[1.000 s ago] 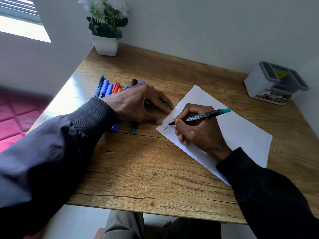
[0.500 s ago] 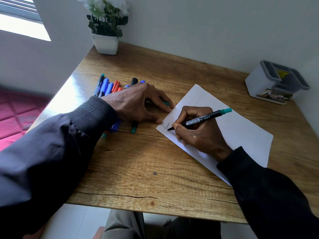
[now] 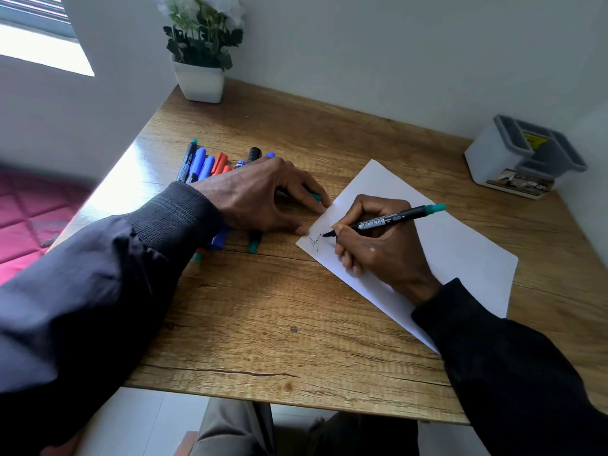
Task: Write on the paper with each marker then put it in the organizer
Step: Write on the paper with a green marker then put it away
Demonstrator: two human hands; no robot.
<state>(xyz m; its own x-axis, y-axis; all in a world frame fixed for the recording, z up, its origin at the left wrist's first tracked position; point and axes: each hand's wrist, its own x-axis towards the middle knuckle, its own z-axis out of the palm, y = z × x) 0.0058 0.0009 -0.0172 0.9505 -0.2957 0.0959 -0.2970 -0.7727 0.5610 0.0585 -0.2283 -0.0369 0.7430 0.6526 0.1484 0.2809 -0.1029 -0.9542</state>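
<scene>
we see the right hand (image 3: pixel 381 240) curled in a writing grip around a black marker with a teal end (image 3: pixel 391 220), its heel resting on the paper (image 3: pixel 454 255) and its tip touching the sheet near the sheet's left corner. the marker slants up and to the right, teal end highest. a short scrawl of dark ink (image 3: pixel 315 243) sits just left of the tip; we cannot read it. white print runs along the marker's barrel, too small to make out.

the left hand (image 3: pixel 260 199) lies palm down on the worktop (image 3: pixel 263 324), fingers spread and lightly arched, holding nothing that we can see; its fingertips (image 3: pixel 324 209) touch the paper's left edge. it covers much of a row of markers (image 3: pixel 204 164), blue, red, black and teal, so only their far caps and a few near ends show. we cannot count them.

the organizer (image 3: pixel 523 158), white with grey compartments, stands well apart at the far right by the wall; a yellow label inside and a printed strip along its base are unreadable. a white potted plant (image 3: pixel 199 79) stands at the far left corner, its top cut off. dark sleeves cover both forearms.
</scene>
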